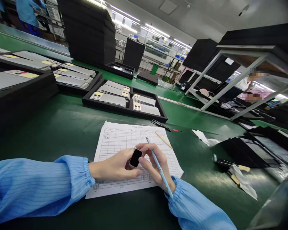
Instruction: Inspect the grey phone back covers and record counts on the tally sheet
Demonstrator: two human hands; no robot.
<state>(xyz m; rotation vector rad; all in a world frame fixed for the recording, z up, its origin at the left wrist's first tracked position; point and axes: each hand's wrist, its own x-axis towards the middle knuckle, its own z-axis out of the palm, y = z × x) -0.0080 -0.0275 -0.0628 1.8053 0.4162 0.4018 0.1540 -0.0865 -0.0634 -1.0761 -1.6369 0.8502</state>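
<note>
Over a printed form [112, 140] on the green table, my left hand [117, 164] is closed around a small strapless smartwatch [135, 158] with a black screen and a pinkish rim. My right hand [156, 159] has a light blue pen [160, 169] tucked along it, tip pointing away from me. Its thumb and fingertips also touch the right edge of the watch. On the form's right side lies a thin yellowish stick [164, 140]. A pair of dark tweezers [161, 125] rests just beyond the paper's far edge. The underside of the watch is hidden by my fingers.
Black trays [124, 111] with stacked grey phone-shaped pieces line the far left. A tall black stack [88, 35] stands behind them. To the right are a white tissue [201, 137], scattered tools [225, 164] and a metal-framed shelf [206, 103]. Other people are farther back.
</note>
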